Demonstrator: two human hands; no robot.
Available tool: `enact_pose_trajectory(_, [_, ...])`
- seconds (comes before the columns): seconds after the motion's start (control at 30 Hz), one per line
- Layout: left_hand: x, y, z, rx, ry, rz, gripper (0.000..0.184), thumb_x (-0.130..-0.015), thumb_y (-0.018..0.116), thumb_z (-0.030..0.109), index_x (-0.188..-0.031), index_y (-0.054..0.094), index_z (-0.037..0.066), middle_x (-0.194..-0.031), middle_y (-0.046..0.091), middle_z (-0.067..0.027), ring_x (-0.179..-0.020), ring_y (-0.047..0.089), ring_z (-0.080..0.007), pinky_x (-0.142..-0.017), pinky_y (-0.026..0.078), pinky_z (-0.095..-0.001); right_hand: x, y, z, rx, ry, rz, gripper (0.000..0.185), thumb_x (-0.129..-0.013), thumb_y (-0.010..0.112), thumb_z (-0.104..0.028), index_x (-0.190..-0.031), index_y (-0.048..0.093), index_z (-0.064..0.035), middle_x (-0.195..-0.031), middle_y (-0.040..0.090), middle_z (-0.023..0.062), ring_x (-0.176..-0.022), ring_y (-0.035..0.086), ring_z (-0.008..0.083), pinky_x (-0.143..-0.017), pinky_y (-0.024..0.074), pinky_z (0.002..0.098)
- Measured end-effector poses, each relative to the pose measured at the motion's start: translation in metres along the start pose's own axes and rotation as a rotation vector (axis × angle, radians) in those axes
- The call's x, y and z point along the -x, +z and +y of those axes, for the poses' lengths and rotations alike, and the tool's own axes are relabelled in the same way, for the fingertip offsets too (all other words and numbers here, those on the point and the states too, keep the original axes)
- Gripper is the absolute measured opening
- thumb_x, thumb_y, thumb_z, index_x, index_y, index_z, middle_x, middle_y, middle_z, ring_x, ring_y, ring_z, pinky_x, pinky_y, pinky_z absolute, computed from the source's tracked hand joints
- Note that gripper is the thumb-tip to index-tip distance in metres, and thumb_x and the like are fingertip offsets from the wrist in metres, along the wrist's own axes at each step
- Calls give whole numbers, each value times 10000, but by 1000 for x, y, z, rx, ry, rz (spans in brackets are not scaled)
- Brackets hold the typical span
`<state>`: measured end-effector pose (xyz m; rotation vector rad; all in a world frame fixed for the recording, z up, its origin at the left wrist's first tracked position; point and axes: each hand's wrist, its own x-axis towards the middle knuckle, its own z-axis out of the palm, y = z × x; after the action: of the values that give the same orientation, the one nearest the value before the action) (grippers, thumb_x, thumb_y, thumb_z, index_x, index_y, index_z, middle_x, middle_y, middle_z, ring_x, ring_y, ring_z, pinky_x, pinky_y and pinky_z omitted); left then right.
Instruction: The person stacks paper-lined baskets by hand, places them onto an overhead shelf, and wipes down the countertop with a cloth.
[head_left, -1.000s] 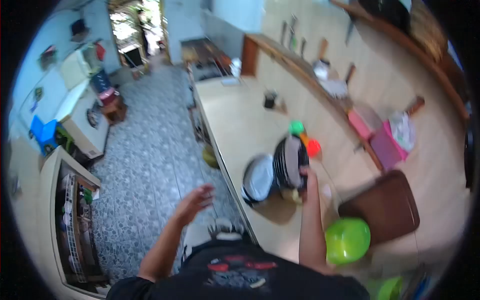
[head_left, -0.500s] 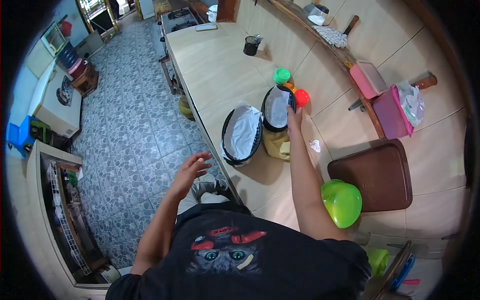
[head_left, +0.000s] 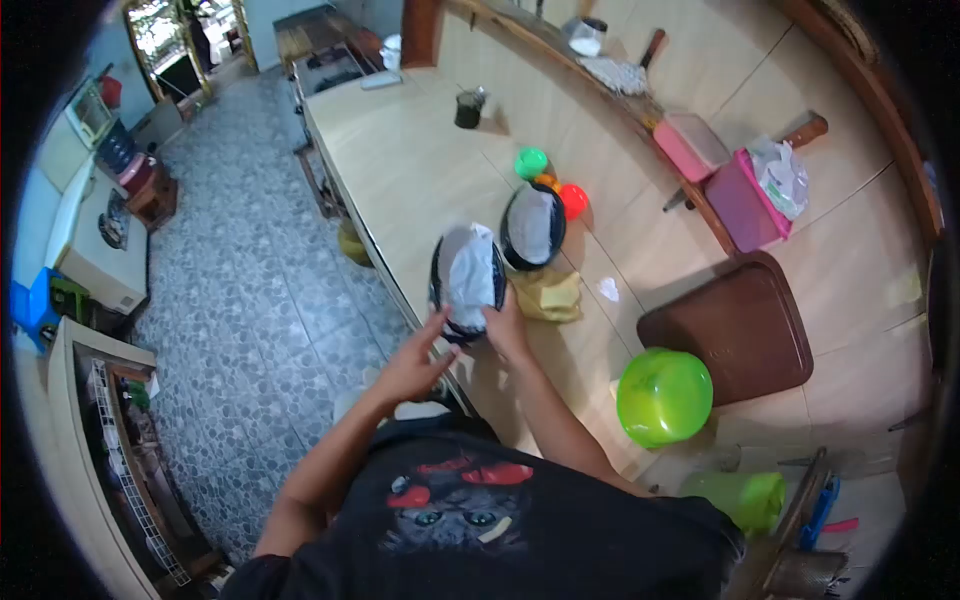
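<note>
The left hand [head_left: 415, 365] lies at the near end of the near basket [head_left: 499, 268], its thumb apart from its fingers and the hand spread; its fingertips are at the basket's near left edge, but blur prevents telling whether they press on it. The right hand [head_left: 508, 325] is curved around the near right edge of the same basket and touches it, thumb over the edge of the white lining [head_left: 475, 270] and fingers along the outer side; whether it pinches the rim firmly cannot be told. The near basket is black, oval and lined, and stands near the front edge of the counter [head_left: 400, 150]. Well to its right is the green bowl [head_left: 665, 398], with the brown tray [head_left: 750, 325] behind the bowl, against the wall. Just to the right of the near basket lies the yellow cloth [head_left: 548, 295]. Just beyond it, to the right, stands the second basket [head_left: 560, 222], also black and lined. Farther from the near basket, past the second basket, are the red cup [head_left: 574, 202], the orange item [head_left: 547, 182] and the green cup [head_left: 531, 163]. Farthest along the counter beyond these is the dark holder [head_left: 467, 110].
</note>
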<state>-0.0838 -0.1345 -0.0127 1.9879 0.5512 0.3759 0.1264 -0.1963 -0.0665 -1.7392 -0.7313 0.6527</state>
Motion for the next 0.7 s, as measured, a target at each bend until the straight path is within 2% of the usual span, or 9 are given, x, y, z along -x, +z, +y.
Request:
enact_pose_trajectory(0.07, [14,-5,-6,-49,-153,-178,742,-978,596,345,-1573,201,145,-1561,334,-201,-1397,397,-315,-1117,365,-391,-14,-1,37,62,-147,56,640,-812,610,-10,-1418,411,45,-1358,536,182,-1253,527,277,-1049,409,366])
enact_pose_trajectory(0.13, [23,-5,-21,235,-192,-267,724,-988,584,347,-1576,203,164,-1576,329,-168,-1374,431,-259,-1093,385,-358,-27,-6,34,169,-161,31,675,-759,662,5,-1404,465,1,-1352,553,197,-1249,534,294,-1036,423,387])
enact_pose_trajectory(0.17, [31,-5,-14,204,-78,-223,715,-1005,564,336,-1580,182,151,-1559,357,-178,-1304,496,-267,-1063,407,-361,-7,-12,-17,357,-170,23,644,-729,681,1,-1352,517,0,-1297,580,209,-1182,564,350,-1024,428,412])
enact_pose_trajectory(0.23, [41,-18,8,224,-241,-308,681,-1039,504,333,-1585,152,131,-1395,545,-174,-1174,564,-233,-1015,429,-359,-5,-7,-16,454,-276,146,615,-723,633,-39,-1333,555,-46,-1221,612,219,-1192,502,387,-1035,385,446])
enact_pose_trajectory(0.3, [53,-13,-7,354,-117,-257,650,-1049,477,351,-1584,171,143,-1370,566,-149,-1191,547,-213,-1010,425,-338,-10,-4,-15,455,-304,156,613,-706,625,-4,-1314,570,-53,-1220,612,217,-1146,534,400,-1019,405,442])
enact_pose_trajectory(0.43, [82,-30,-13,344,-296,-263,602,-1053,469,356,-1568,249,137,-1385,558,-130,-1182,545,-194,-1009,420,-318,-14,-2,-10,467,-248,180,602,-686,537,52,-1273,604,-61,-1204,617,214,-1127,552,407,-1011,421,427])
enact_pose_trajectory(0.5, [96,-26,-39,419,-238,-188,572,-1055,444,395,-1539,326,114,-1524,419,-115,-1316,479,-228,-1108,354,-346,-8,-3,-21,446,-256,170,589,-709,525,20,-1289,593,-53,-1185,620,221,-1140,535,404,-1019,407,438])
enact_pose_trajectory(0.63, [120,-40,-49,511,-326,-150,538,-1057,443,385,-1517,377,114,-1507,450,-68,-1281,502,-210,-1092,377,-368,-7,-3,-22,400,-259,146,584,-721,503,2,-1298,585,-36,-1152,627,245,-1146,528,407,-1029,399,452])
enact_pose_trajectory(0.7, [124,-44,-45,552,-341,-77,511,-1061,434,376,-1502,410,119,-1492,470,-57,-1264,514,-209,-1085,384,-380,-16,-4,-8,426,-284,181,583,-717,493,25,-1291,586,-26,-1134,638,226,-1120,572,363,-1003,428,409])
